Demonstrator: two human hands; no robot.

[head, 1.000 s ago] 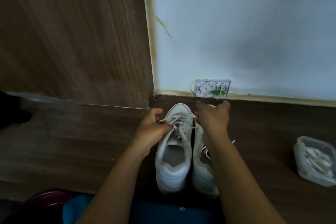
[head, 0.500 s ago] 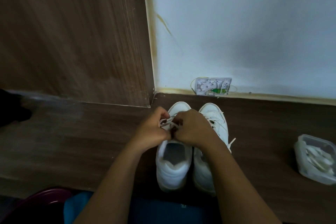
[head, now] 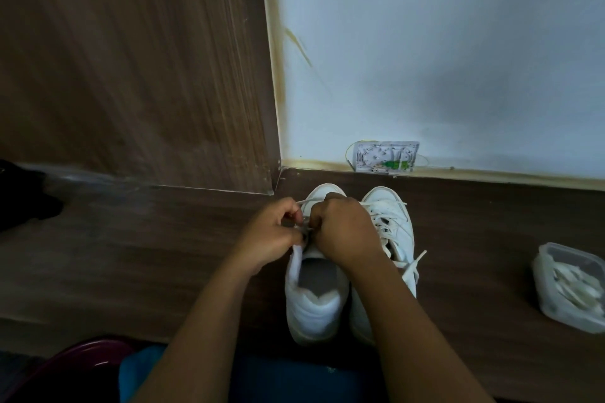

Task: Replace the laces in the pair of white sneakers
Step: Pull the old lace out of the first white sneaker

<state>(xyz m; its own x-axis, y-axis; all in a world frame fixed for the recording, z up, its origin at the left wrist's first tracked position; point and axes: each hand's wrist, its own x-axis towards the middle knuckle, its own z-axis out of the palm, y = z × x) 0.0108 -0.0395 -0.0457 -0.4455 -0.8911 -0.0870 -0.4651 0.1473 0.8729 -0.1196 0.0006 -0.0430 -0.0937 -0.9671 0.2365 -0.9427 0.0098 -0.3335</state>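
Where the dark wooden surface [head: 131, 255] meets a brown wood panel [head: 131, 59] and a pale wall [head: 425, 59], you've got the pair of sneakers standing side by side, toes to the wall. A small white box [head: 384, 156] sits at the wall's foot just beyond them. Off to your right, well apart, is a clear plastic tub [head: 569, 285] of pale strips.

Both your arms reach in. Your left hand [head: 273, 235] and right hand [head: 343, 232] are knuckle to knuckle over the near sneaker [head: 314, 314], fingers curled, each pinching its lace [head: 306, 203] near the top eyelets. The other sneaker [head: 393, 222] is laced, one end trailing loose.
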